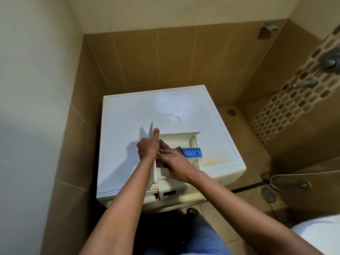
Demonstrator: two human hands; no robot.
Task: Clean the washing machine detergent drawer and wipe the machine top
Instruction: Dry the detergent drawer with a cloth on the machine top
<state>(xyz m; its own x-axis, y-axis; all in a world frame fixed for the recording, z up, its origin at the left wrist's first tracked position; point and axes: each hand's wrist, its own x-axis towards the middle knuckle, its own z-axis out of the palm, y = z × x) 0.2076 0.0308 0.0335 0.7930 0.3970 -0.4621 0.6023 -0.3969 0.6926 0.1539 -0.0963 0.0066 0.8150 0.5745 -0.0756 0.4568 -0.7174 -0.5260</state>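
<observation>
Two hands mostly hide the cloth inside the drawer.

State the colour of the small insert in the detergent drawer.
The insert is blue, seen best in the head view.

The drawer lies across the middle and front of the top and blocks that part. Its left end is full: the left hand grips the upright panel, and the right hand holds a cloth beside it. The back strip, the left side and the stained right corner are free. Walls stand close on the left and behind.
</observation>
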